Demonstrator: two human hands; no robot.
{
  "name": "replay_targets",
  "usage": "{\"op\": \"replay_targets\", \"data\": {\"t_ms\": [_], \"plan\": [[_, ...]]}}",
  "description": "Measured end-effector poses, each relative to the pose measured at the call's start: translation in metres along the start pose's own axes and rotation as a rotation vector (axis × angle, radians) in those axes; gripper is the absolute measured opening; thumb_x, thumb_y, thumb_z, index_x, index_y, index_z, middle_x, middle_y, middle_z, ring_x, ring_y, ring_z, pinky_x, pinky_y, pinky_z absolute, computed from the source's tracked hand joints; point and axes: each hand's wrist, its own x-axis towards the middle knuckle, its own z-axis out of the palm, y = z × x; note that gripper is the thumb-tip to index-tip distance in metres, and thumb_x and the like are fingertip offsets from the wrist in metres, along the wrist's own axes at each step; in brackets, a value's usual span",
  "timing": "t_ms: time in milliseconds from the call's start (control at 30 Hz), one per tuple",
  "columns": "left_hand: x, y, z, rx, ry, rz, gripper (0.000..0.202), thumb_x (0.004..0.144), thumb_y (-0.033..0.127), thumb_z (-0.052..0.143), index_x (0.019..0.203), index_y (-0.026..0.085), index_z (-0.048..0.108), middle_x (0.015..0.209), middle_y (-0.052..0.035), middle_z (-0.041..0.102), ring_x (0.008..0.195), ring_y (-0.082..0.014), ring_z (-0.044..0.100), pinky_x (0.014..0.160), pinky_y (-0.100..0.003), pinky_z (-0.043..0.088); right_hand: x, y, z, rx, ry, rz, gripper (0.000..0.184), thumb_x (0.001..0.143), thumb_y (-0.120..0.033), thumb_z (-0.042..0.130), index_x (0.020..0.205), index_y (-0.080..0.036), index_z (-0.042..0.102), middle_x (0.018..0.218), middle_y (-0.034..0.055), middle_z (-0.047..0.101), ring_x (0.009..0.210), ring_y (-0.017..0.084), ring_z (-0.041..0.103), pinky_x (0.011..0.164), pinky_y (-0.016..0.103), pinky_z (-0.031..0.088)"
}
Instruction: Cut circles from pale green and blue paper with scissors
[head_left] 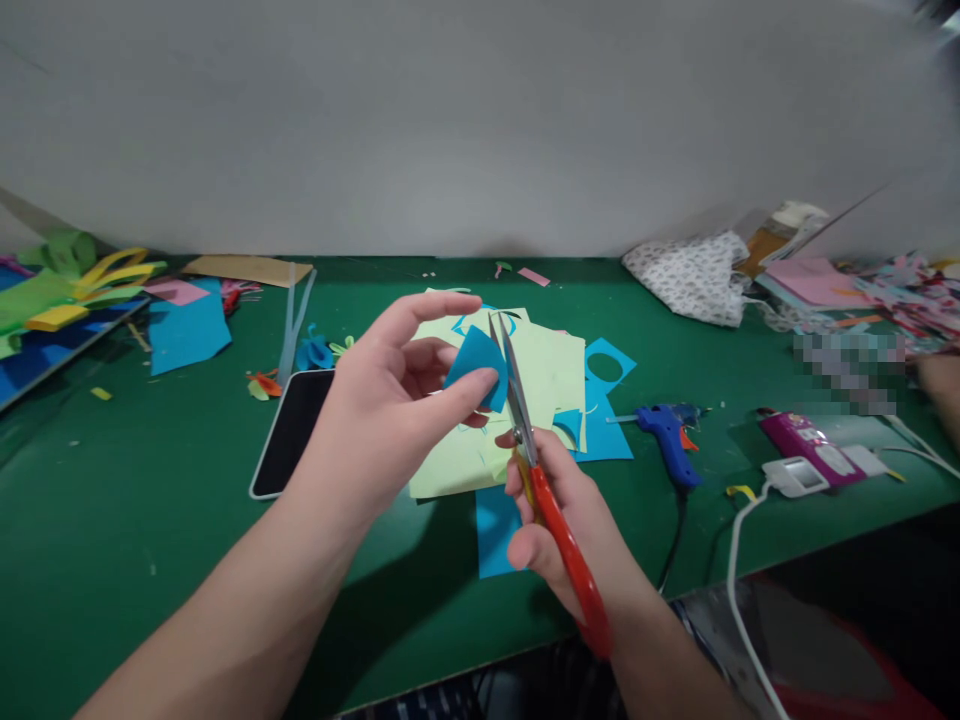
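My left hand (405,400) pinches a small piece of blue paper (480,362) between thumb and fingers, with the index finger stretched out above it. In my right hand (566,510) is a pair of scissors (562,540) with red handles, its blades pointing up and away. The blades lie right along the paper's right edge, a narrow gap showing between their tips. Below both hands are pale green sheets (551,370) and blue paper scraps (499,535), one scrap with a round hole (619,352).
A phone (296,430) lies left of the sheets. To the right are a blue glue gun (671,445), a purple pack (810,447) and a white cable (735,560). Colourful paper strips (97,285) sit far left. A person's hand (941,385) shows at the right edge.
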Motion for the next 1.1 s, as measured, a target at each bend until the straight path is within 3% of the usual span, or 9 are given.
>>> {"op": "replay_targets", "data": {"t_ms": [167, 333, 567, 833, 967, 1100], "plan": [[0.0, -0.005, -0.002, 0.04, -0.014, 0.016, 0.036, 0.08, 0.015, 0.072, 0.113, 0.025, 0.062, 0.07, 0.0054, 0.065, 0.062, -0.0093, 0.065, 0.057, -0.018, 0.06, 0.002, 0.0, 0.0, 0.004, -0.003, -0.026, 0.086, 0.047, -0.08, 0.073, 0.116, -0.031, 0.057, 0.084, -0.0014, 0.047, 0.064, 0.012, 0.033, 0.053, 0.025, 0.032], [-0.001, -0.005, -0.004, 0.035, -0.025, 0.042, 0.037, 0.081, 0.016, 0.072, 0.115, 0.026, 0.062, 0.068, 0.0067, 0.063, 0.061, -0.009, 0.064, 0.058, -0.019, 0.062, 0.001, 0.004, 0.003, 0.124, 0.013, 0.058, 0.091, 0.036, -0.079, 0.077, 0.113, -0.033, 0.061, 0.092, 0.0001, 0.048, 0.065, 0.012, 0.037, 0.054, 0.025, 0.042], [-0.003, -0.005, -0.005, 0.179, 0.036, 0.107, 0.041, 0.077, 0.018, 0.076, 0.114, 0.03, 0.064, 0.064, 0.006, 0.057, 0.057, -0.0097, 0.059, 0.052, -0.019, 0.057, 0.003, 0.0, 0.005, 0.196, 0.053, 0.127, 0.063, 0.056, -0.065, 0.083, 0.105, -0.031, 0.065, 0.087, 0.0009, 0.046, 0.061, 0.013, 0.039, 0.048, 0.025, 0.045], [-0.003, -0.005, -0.004, 0.115, -0.003, 0.078, 0.04, 0.078, 0.015, 0.073, 0.113, 0.032, 0.063, 0.064, 0.007, 0.054, 0.056, -0.0086, 0.06, 0.057, -0.018, 0.061, 0.002, 0.005, 0.003, 0.16, 0.046, 0.099, 0.095, 0.026, -0.078, 0.079, 0.109, -0.033, 0.065, 0.095, 0.0024, 0.048, 0.069, 0.015, 0.04, 0.053, 0.027, 0.046], [-0.002, -0.005, -0.005, 0.116, -0.012, 0.081, 0.041, 0.077, 0.015, 0.074, 0.113, 0.032, 0.064, 0.062, 0.0074, 0.053, 0.054, -0.008, 0.058, 0.056, -0.017, 0.061, 0.001, 0.009, 0.0, 0.105, 0.018, 0.065, 0.093, 0.032, -0.079, 0.076, 0.114, -0.036, 0.063, 0.096, 0.0018, 0.048, 0.072, 0.015, 0.04, 0.059, 0.027, 0.044], [-0.002, -0.004, -0.005, 0.129, -0.025, 0.069, 0.04, 0.078, 0.016, 0.074, 0.113, 0.033, 0.063, 0.063, 0.0079, 0.054, 0.055, -0.008, 0.06, 0.058, -0.018, 0.062, 0.001, 0.01, 0.0, 0.125, 0.012, 0.048, 0.091, 0.035, -0.079, 0.075, 0.115, -0.036, 0.062, 0.097, 0.0014, 0.048, 0.067, 0.013, 0.037, 0.053, 0.024, 0.038]]}}
